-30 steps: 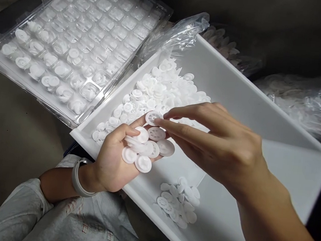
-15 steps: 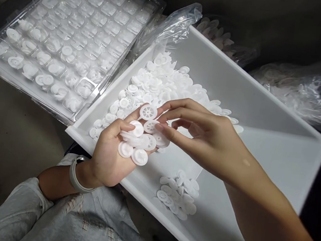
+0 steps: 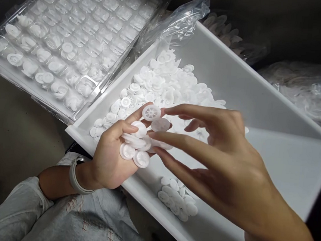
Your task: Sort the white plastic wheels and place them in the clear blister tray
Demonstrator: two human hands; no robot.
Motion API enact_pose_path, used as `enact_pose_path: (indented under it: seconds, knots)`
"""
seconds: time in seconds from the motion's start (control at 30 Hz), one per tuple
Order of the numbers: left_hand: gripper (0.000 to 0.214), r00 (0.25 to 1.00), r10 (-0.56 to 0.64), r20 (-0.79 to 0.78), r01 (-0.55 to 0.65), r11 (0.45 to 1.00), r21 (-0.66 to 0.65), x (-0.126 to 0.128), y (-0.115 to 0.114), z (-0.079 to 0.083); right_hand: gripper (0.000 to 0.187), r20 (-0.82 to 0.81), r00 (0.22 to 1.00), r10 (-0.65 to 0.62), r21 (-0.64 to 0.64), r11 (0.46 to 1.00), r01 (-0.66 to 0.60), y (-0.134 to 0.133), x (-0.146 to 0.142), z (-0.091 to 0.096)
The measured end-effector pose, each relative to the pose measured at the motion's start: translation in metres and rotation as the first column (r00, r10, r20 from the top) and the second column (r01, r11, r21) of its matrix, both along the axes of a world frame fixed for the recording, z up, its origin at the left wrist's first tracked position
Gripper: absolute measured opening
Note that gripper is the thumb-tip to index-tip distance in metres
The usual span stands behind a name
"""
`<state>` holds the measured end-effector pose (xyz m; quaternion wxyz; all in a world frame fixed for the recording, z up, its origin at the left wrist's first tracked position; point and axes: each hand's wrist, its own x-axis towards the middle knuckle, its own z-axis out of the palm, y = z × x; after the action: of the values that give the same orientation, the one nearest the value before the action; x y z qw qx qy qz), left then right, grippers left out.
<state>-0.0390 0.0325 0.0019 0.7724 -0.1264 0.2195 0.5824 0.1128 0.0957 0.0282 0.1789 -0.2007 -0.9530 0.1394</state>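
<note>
On my feed the left hand [image 3: 111, 157] lies palm up, cupped around a small stack of white plastic discs [image 3: 135, 148]. Its thumb is curled over and presses down on the top of the stack. At the tip of its forefinger sits a spoked wheel [image 3: 151, 112], and a plain disc [image 3: 160, 124] lies just beside and below it. All of this is held over the near corner of the white bin [image 3: 265, 107].

The right hand [image 3: 224, 160] comes in from the right with its fingers long and spread. The forefinger runs toward the spoked wheel and the middle finger ends against the stack. I see nothing pinched in it, though the thumb is partly hidden behind the fingers.

The bin holds a large heap of loose discs [image 3: 164, 81] at its far-left end. A smaller cluster of discs [image 3: 177, 203] lies on the floor of the bin below the right hand.

To the left of the bin, touching its rim, is a clear blister tray [image 3: 82, 12]. Its nearer pockets are filled with white parts. Crumpled clear plastic bags [image 3: 183, 19] lie behind the bin, and more of them [image 3: 304, 86] to the right. A pale wristband [image 3: 74, 175] circles the left wrist above a grey sleeve [image 3: 15, 209].
</note>
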Motion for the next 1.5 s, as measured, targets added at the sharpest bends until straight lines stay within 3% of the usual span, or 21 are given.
enact_pose_path:
  seconds: [0.2, 0.47, 0.6, 0.9, 1.1, 1.5]
  knots:
    - [0.046, 1.000, -0.011, 0.024, 0.011, 1.000, -0.027, -0.001, -0.001, -0.002, 0.016, -0.003, 0.997, 0.071, 0.098, 0.993, -0.070, 0.001, 0.003, -0.005]
    - [0.048, 1.000, -0.019, 0.020, 0.019, 1.000, -0.009, -0.001, -0.003, -0.008, 0.018, 0.023, 0.997, 0.076, 0.094, 0.993, -0.078, 0.000, 0.003, 0.002]
    - [0.052, 0.999, -0.039, 0.011, 0.039, 0.999, -0.013, -0.001, -0.003, -0.006, 0.024, 0.015, 0.996, 0.092, 0.087, 0.992, -0.093, -0.001, 0.002, 0.001]
    - [0.056, 0.998, -0.058, 0.014, 0.058, 0.998, 0.038, -0.003, -0.004, -0.007, 0.017, -0.006, 0.997, 0.080, 0.087, 0.993, -0.080, -0.003, 0.002, -0.007]
    - [0.059, 0.998, -0.057, 0.010, 0.056, 0.995, 0.077, -0.002, -0.005, -0.010, 0.027, -0.004, 0.996, 0.094, 0.085, 0.992, -0.093, -0.007, 0.002, -0.008]
    - [0.057, 0.998, -0.056, 0.025, 0.053, 0.993, 0.104, -0.002, -0.006, -0.010, 0.017, -0.052, 0.995, 0.080, 0.106, 0.992, -0.074, -0.013, 0.009, -0.008]
